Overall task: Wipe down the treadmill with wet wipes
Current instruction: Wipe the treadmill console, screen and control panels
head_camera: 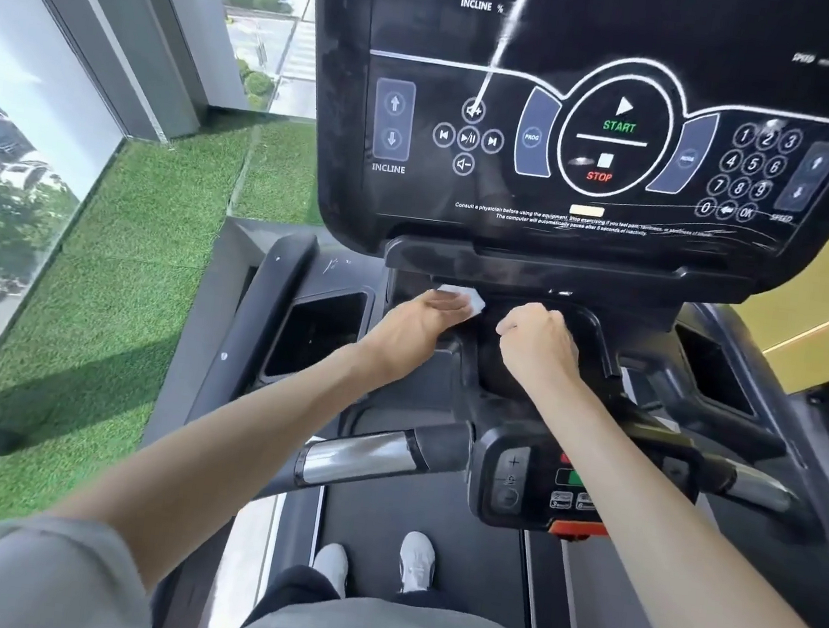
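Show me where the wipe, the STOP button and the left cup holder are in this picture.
wipe (471, 301): head view, on its bare white corner.
STOP button (598, 176): head view, on the red word.
left cup holder (314, 336): head view, on its dark inside.

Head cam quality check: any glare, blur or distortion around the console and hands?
Head view: daylight from the window on the left; glare streaks and soft print on the console near the keypad; wide-angle bending at the edges; left hand and wipe fairly sharp.
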Tool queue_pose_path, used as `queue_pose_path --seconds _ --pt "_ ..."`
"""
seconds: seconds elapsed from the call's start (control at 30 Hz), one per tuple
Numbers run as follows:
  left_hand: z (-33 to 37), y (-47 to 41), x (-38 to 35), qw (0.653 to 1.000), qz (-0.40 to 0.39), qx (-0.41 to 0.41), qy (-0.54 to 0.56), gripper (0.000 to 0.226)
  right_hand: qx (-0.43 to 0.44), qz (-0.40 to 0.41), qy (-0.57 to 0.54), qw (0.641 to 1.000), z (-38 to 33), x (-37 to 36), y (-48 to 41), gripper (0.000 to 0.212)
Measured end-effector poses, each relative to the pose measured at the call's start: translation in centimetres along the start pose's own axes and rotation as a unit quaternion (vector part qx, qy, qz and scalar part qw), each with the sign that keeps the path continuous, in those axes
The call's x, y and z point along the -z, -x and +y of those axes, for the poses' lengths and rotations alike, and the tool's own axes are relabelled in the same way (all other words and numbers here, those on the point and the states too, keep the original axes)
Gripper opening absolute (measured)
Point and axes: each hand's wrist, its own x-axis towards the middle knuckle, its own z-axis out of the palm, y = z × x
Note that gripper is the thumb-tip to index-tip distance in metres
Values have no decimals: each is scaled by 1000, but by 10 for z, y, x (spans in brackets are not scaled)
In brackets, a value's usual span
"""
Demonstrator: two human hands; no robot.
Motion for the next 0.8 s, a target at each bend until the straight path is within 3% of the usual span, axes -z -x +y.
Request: queue_pose_path --seconds 0.13,0.23,0.37,0.5,0.63,0.8 --pt "2 -22 -7 999 -44 28 2 78 -12 -4 2 1000 -1 0 -2 36" --pt "-4 -24 -7 997 -68 5 22 76 15 -27 -2 1000 -3 -2 -1 37" --pt "-20 7 7 1000 -16 4 13 75 68 -48 -29 996 -1 -6 0 47" --pt "-33 39 17 998 52 -20 15 51 151 -97 -30 983 -2 -11 3 50" --pt "-29 60 16 996 45 51 60 53 172 -108 -23 979 -2 -16 5 47" --pt "-31 92 27 996 14 45 82 39 145 -59 -22 987 -5 -7 5 43"
